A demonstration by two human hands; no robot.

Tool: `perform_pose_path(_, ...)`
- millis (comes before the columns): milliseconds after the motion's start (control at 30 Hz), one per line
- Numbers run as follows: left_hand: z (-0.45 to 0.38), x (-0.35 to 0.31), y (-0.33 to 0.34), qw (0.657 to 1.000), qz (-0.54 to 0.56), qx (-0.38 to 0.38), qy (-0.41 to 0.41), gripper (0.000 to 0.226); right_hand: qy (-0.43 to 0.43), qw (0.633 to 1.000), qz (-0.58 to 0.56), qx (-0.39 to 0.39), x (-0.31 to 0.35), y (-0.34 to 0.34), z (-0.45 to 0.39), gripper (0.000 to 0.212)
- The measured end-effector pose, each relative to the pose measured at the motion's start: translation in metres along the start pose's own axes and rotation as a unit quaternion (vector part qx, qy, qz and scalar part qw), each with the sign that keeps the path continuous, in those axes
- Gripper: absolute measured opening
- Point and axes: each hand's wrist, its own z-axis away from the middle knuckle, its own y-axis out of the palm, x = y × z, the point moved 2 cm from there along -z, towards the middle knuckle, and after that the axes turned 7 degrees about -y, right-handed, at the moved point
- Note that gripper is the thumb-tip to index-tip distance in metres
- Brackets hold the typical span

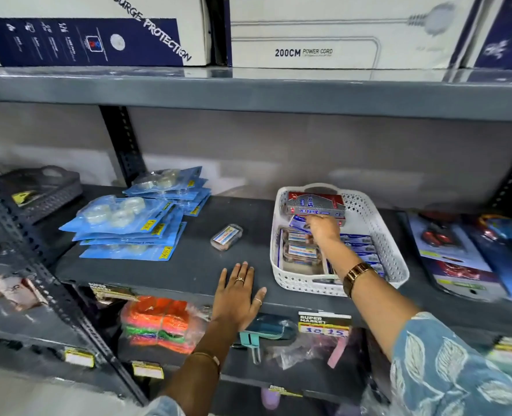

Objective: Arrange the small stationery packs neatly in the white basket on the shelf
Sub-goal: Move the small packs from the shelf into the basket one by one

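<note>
Inside white basket [382,235], right hand [323,229] on blue pack [301,222], left hand [238,298] flat on shelf [164,271]

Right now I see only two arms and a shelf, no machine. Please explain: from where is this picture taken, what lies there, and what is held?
There is no machine: a person wears a camera on the head, looking down at their own hands. The left hand rests flat and open on the shelf. The right hand reaches into the white basket and has its grip on a small blue pack. More small packs fill the basket, under a grey and red box. One clear small pack lies loose on the shelf, beside stacked blue tape packs.
</note>
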Motion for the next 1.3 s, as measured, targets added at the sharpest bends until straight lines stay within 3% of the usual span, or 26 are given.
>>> perform_pose_path(100, 0.006, -0.008, 0.001, 1.0, -0.005, 0.006, 0.007, 0.103, 0.048, 0.999, -0.018, -0.017, -0.012, -0.029, 0.006, 0.009)
perform_pose_path(333, 0.019, -0.026, -0.001, 1.0, 0.0, 0.025, 0.0, 0.136, 0.068, 0.997, 0.03, -0.011, -0.032, -0.079, 0.01, 0.016)
perform_pose_path(533, 0.021, -0.032, -0.002, 0.999, -0.002, 0.032, -0.024, 0.145, -0.005, 0.97, 0.241, -0.026, -0.029, -0.107, 0.038, 0.014)
perform_pose_path(733, 0.022, -0.035, -0.001, 0.999, -0.007, 0.027, -0.034, 0.144, -0.004, 0.928, 0.372, 0.002, -0.031, -0.112, 0.046, 0.029)
perform_pose_path(800, 0.023, -0.036, -0.002, 0.999, -0.005, 0.033, -0.034, 0.14, 0.002, 0.922, 0.386, 0.001, -0.034, -0.11, 0.047, 0.032)
perform_pose_path(900, 0.025, -0.036, -0.004, 0.999, -0.007, 0.035, -0.034, 0.095, 0.0, 0.919, 0.393, -0.016, -0.037, -0.107, 0.047, 0.035)
perform_pose_path(967, 0.026, -0.036, -0.004, 0.999, -0.009, 0.043, -0.032, 0.08, 0.0, 0.918, 0.395, -0.025, -0.039, -0.106, 0.047, 0.035)
perform_pose_path(1300, 0.025, -0.036, -0.003, 0.999, -0.024, 0.036, -0.027, 0.079, -0.04, 0.897, 0.438, -0.045, -0.043, -0.108, 0.047, 0.032)
